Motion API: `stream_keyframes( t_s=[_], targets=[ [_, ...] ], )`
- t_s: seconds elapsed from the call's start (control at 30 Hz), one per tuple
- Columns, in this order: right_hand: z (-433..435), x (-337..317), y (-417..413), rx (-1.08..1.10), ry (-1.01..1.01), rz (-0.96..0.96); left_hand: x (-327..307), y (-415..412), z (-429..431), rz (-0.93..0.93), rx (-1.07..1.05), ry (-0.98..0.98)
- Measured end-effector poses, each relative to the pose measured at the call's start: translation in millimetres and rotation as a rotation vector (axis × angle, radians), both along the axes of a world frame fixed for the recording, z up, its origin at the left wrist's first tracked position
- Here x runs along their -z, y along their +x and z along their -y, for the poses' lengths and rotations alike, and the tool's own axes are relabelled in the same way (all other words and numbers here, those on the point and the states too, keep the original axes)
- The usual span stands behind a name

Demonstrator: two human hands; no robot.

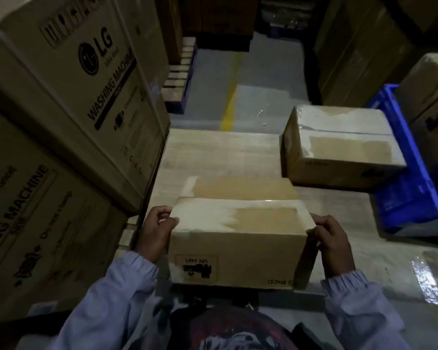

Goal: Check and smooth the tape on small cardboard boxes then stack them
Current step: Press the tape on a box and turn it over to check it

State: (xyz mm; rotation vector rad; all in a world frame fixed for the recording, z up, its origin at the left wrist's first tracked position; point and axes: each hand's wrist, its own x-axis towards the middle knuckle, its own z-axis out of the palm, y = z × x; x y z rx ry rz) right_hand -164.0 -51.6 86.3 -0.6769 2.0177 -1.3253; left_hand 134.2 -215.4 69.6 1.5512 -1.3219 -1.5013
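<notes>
It's dim in this warehouse aisle. LG washing machine cartons [68, 102] are stacked on the left. A yellow line [228, 109] runs along the grey concrete floor [263, 97], and a blue plastic crate [410, 198] sits on the right.

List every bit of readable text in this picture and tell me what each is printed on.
"LG": upper big carton, left.
"WASHING MACHINE": same carton, down its side.
"...HING MACHINE": lower big carton, start cut off by the frame.
"UN 3481": label on the near box, upside down.
Too blurred: small print on both cartons, the print at the near box's bottom edge, marks on the far box.
</notes>
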Motion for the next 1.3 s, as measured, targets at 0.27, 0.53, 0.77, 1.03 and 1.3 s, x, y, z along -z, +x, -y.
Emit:
stream_keyframes(
  t_s=[0.27,0.53,0.77,1.03,1.3],
  targets=[
    [-40,61,2,0.041,0.037,0.079,39,3,-40,0.172,0.01,-0.044],
    [-58,94,-1,-0.078,0.033,0.267,67,14,-60,0.332,0.011,-0.084],
    [-45,95,15,-0.318,0.062,-0.337,70,6,-66,0.665,0.257,-0.519],
    [-18,101,45,-0.773,0.116,-0.927,65,-25,-58,0.827,0.774,-0.761],
    [-13,87,55,-0.75,0.242,-0.96,82,-21,-54,0.697,0.734,-0.854]
  ],
)
